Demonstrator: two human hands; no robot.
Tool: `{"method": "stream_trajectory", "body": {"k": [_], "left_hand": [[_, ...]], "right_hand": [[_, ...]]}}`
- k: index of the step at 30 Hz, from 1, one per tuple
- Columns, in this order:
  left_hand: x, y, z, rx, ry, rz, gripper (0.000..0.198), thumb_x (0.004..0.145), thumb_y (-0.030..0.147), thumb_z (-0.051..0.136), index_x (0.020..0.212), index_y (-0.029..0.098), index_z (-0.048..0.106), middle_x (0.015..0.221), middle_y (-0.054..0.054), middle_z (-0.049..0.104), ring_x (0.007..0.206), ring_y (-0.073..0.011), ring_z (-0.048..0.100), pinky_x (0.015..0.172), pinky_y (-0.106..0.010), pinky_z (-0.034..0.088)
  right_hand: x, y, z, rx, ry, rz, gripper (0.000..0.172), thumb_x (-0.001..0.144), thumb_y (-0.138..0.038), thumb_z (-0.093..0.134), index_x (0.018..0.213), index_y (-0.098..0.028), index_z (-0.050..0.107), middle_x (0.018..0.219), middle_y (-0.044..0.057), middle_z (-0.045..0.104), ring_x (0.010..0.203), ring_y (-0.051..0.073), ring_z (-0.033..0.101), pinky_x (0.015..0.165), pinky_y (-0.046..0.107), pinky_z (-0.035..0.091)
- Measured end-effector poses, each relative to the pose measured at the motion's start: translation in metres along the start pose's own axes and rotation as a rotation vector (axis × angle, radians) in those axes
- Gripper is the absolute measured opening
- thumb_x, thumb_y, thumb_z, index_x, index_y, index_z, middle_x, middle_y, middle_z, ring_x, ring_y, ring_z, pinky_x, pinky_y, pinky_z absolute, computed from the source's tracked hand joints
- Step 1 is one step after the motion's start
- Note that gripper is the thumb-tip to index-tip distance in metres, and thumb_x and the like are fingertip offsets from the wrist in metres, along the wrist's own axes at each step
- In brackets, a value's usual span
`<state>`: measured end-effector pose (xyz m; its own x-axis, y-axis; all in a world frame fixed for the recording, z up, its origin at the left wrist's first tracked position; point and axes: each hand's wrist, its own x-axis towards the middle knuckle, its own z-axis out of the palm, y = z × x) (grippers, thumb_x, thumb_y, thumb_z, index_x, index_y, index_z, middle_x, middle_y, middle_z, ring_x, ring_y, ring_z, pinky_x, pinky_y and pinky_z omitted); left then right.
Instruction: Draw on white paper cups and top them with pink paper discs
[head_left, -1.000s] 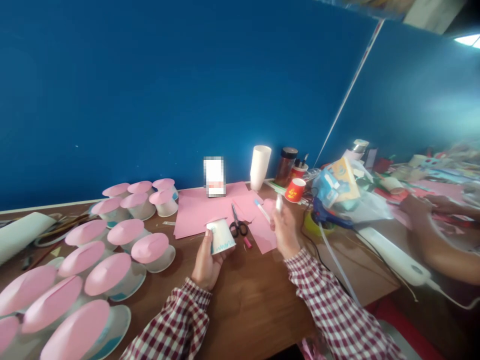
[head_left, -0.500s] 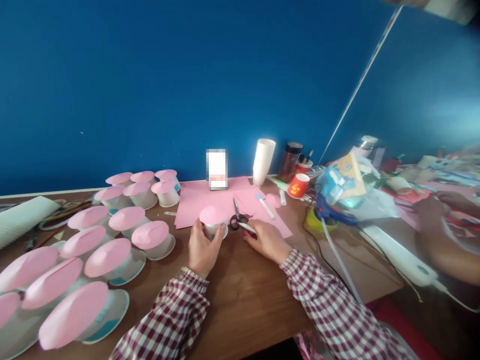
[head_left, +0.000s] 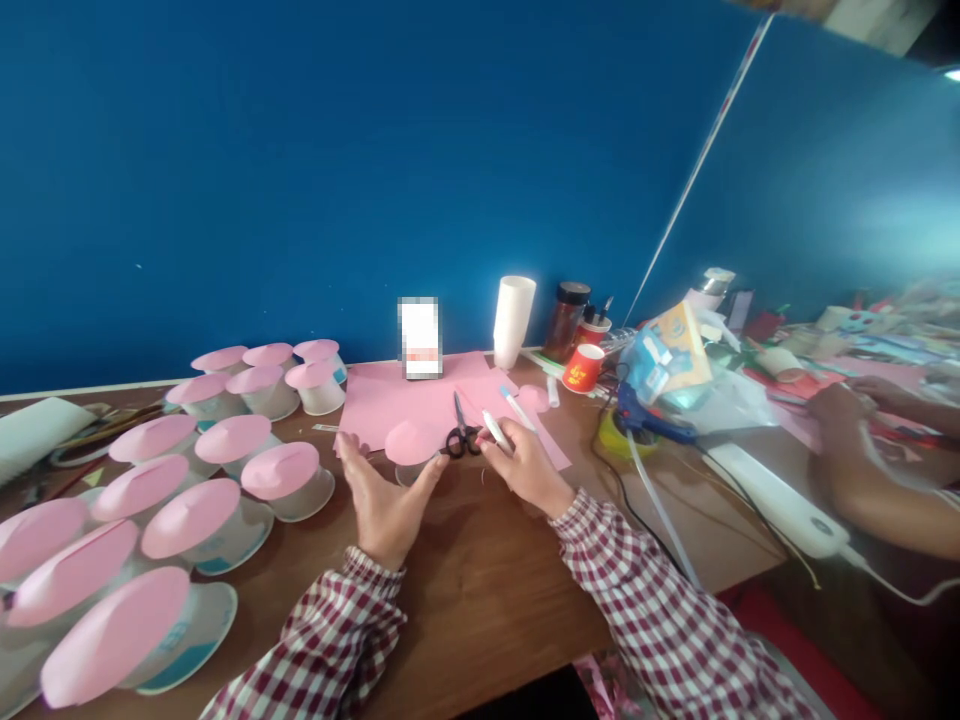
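My left hand [head_left: 386, 510] is open, thumb and fingers spread on either side of a paper cup [head_left: 409, 474] topped by a shallow pink paper cone [head_left: 412, 442]. The palm partly hides the cup, so I cannot tell whether any finger touches it. My right hand [head_left: 529, 468] is closed on a white pen [head_left: 496, 430], pointing up and to the left. Between the hands, black-handled scissors [head_left: 461, 432] lie with their blades toward the wall. Pink paper sheets [head_left: 367, 390] spread beneath and behind them. A blue-and-white marker [head_left: 517, 408] rests on the paper.
Several cups with pink cone tops [head_left: 281, 470] stand in rows at left. Behind are a phone-like screen [head_left: 421, 338], stacked white cups [head_left: 514, 322] and a red cup [head_left: 583, 368]. A blue glue gun [head_left: 652, 415], cables and a white power strip [head_left: 776, 500] lie right, near another person's arm [head_left: 862, 470].
My left hand has let go of the cone-topped cup and spread its fingers. My right hand has raised the white pen slightly. The view has shifted a little to the right.
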<state>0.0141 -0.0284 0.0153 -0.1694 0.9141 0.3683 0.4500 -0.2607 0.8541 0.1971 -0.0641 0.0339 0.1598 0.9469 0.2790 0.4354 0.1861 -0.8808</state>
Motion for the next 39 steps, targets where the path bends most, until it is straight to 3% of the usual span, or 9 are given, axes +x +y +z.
{"method": "stream_trajectory", "body": {"k": [3,6,9,13,17,22,28,35,39], "left_hand": [[-0.005,0.003,-0.007,-0.055,0.158,0.397,0.108,0.058,0.040,0.081,0.144,0.014,0.022,0.140,-0.022,0.032,0.127,-0.0347,0.039,0.104,-0.052,0.038],[-0.014,0.008,-0.011,-0.207,-0.035,0.566,0.070,0.071,0.026,0.073,0.134,0.019,0.041,0.118,-0.013,0.052,0.094,-0.0197,0.059,0.078,-0.034,0.054],[-0.020,0.012,-0.008,-0.243,-0.242,0.513,0.034,0.078,0.021,0.067,0.111,0.020,0.060,0.090,-0.004,0.060,0.066,-0.0100,0.056,0.064,-0.025,0.053],[-0.018,0.012,0.000,-0.341,-0.253,0.308,0.028,0.075,0.026,0.070,0.101,0.018,0.064,0.082,-0.003,0.062,0.066,-0.0114,0.058,0.059,-0.023,0.052],[-0.016,0.012,0.001,-0.416,-0.304,0.317,0.013,0.075,0.024,0.071,0.085,0.019,0.068,0.079,-0.003,0.066,0.069,-0.0126,0.060,0.062,-0.024,0.052],[-0.018,0.016,-0.003,-0.515,-0.291,0.293,0.007,0.074,0.022,0.070,0.081,0.018,0.068,0.078,-0.004,0.066,0.069,-0.0137,0.061,0.060,-0.025,0.052],[-0.017,0.019,-0.008,-0.625,-0.199,0.077,0.015,0.077,0.024,0.068,0.091,0.017,0.066,0.071,-0.001,0.066,0.053,-0.0076,0.057,0.051,-0.019,0.051],[-0.009,0.018,-0.008,-0.679,-0.176,-0.041,0.020,0.081,0.033,0.064,0.088,0.015,0.067,0.064,0.000,0.062,0.053,-0.0080,0.056,0.050,-0.019,0.051],[-0.008,0.020,-0.008,-0.637,-0.157,-0.037,0.020,0.079,0.033,0.066,0.086,0.015,0.066,0.062,0.001,0.061,0.052,-0.0081,0.056,0.050,-0.019,0.051]], "right_hand": [[-0.001,-0.007,0.002,0.180,-0.046,0.060,0.023,0.081,-0.038,0.061,0.090,-0.017,0.060,0.077,0.000,0.061,0.061,0.011,0.051,0.056,0.024,0.043],[-0.004,-0.013,0.004,0.342,-0.168,0.089,0.026,0.078,-0.040,0.067,0.087,-0.018,0.058,0.072,-0.002,0.057,0.059,0.009,0.048,0.054,0.022,0.040],[-0.007,-0.017,0.008,0.432,-0.259,0.083,0.029,0.072,-0.039,0.073,0.083,-0.018,0.057,0.069,-0.004,0.054,0.060,0.008,0.048,0.055,0.021,0.041],[-0.009,-0.017,0.012,0.531,-0.219,0.093,0.032,0.070,-0.040,0.075,0.079,-0.019,0.053,0.079,-0.001,0.061,0.069,0.011,0.056,0.063,0.024,0.047],[-0.009,-0.013,0.014,0.540,-0.215,0.066,0.032,0.070,-0.039,0.076,0.079,-0.019,0.053,0.081,0.000,0.061,0.069,0.011,0.056,0.061,0.023,0.046],[-0.010,-0.010,0.011,0.456,-0.282,0.007,0.031,0.078,-0.047,0.066,0.084,-0.018,0.056,0.065,-0.004,0.051,0.055,0.008,0.045,0.050,0.020,0.038],[-0.016,-0.015,0.008,0.205,-0.227,-0.108,0.034,0.096,-0.042,0.036,0.091,-0.018,0.060,0.076,0.001,0.056,0.069,0.012,0.052,0.061,0.023,0.043],[-0.020,-0.015,0.009,-0.085,-0.129,-0.273,0.023,0.094,-0.033,0.043,0.108,-0.018,0.053,0.078,0.001,0.057,0.060,0.011,0.049,0.057,0.023,0.041],[-0.021,-0.012,0.011,-0.179,-0.093,-0.315,0.018,0.092,-0.032,0.046,0.102,-0.019,0.053,0.078,0.001,0.057,0.061,0.012,0.050,0.058,0.023,0.040]]}}
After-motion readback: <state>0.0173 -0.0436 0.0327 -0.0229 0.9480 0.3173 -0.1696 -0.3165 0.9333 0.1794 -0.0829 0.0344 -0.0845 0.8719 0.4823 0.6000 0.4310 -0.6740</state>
